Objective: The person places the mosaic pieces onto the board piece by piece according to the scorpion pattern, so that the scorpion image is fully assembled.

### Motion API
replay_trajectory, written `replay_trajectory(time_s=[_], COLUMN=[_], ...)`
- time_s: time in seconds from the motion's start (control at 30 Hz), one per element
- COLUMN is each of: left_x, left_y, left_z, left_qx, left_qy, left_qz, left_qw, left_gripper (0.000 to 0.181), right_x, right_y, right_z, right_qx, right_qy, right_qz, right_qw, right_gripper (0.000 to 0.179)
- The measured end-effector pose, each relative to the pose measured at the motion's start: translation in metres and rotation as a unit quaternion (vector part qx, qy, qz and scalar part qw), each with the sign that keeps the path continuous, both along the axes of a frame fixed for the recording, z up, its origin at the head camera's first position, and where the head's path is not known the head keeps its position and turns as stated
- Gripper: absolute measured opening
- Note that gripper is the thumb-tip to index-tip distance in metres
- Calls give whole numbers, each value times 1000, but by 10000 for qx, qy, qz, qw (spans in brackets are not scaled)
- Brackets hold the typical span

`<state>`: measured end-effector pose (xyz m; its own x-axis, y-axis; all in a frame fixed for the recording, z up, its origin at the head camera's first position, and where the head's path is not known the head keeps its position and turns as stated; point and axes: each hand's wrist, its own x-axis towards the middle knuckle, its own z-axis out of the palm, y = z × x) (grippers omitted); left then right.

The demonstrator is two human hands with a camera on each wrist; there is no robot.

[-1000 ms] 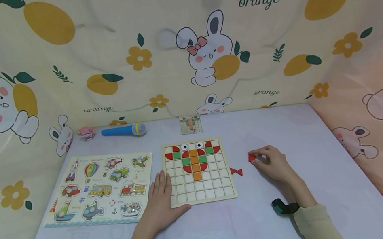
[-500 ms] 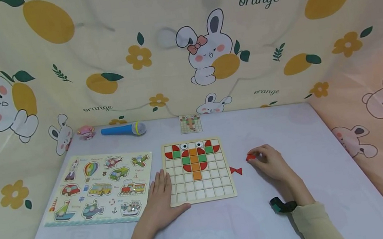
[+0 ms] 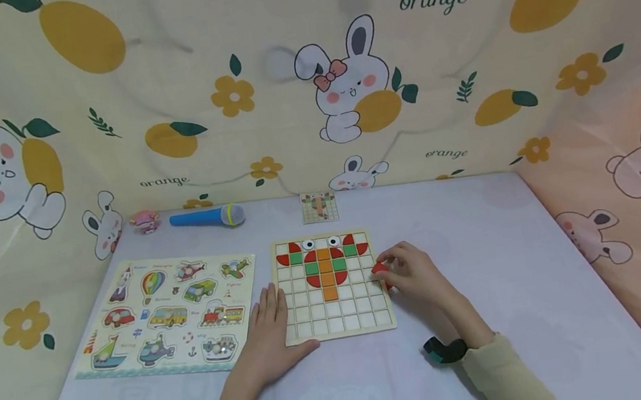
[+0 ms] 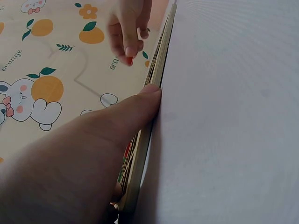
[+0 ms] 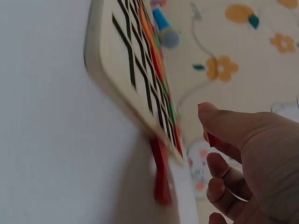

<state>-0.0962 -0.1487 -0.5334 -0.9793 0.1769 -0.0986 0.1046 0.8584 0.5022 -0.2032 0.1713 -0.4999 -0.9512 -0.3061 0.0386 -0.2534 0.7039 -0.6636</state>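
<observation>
A wooden grid board [image 3: 308, 329] lies mid-table, with red, green and orange pieces and two round eye pieces set in a pattern on its upper part. My left hand [image 3: 262, 331] rests along its left side, fingers straight, thumb at the front edge. Between thumb and finger my right hand [image 3: 420, 276] pinches a small red piece [image 3: 379, 268], at the board's right edge. In the right wrist view that hand is above the table, and two loose red triangles [image 5: 161, 172] lie beside the board. From the head they are mostly hidden behind the right hand.
Left of the grid board lies a vehicle picture puzzle [image 3: 182, 335], close to the left hand. A small pattern card [image 3: 319, 208] lies at the back. Near the rear left are a blue toy microphone [image 3: 200, 219] and a pink toy [image 3: 145, 222]. A printed curtain [image 3: 270, 16] stands behind the table.
My right hand has moved left with the red piece, from the open tabletop to the board's right edge, passing over the loose triangles. The left hand stays where it was.
</observation>
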Motion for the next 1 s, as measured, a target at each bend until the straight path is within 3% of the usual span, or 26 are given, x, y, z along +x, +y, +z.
replay_trajectory(time_s=[0.17, 0.5, 0.8, 1.0], left_x=[-1, -1, 0, 0], left_y=[-1, -1, -1, -1], left_z=[-1, -1, 0, 0], left_qx=[-15, -38, -81, -81], left_qy=[1, 4, -91, -30], left_qz=[8, 11, -29, -19], left_qw=[10000, 10000, 9999, 10000], left_gripper=[122, 121, 122, 122], right_x=[4, 20, 29, 30], right_y=[-21, -60, -73, -75], right_z=[-1, -4, -15, -24], right_qx=[-54, -22, 143, 52], right_qy=[-20, -165, -100, 98], right_qz=[334, 1368, 1509, 1243], right_qw=[9994, 9905, 9884, 9922], right_gripper=[29, 23, 28, 31])
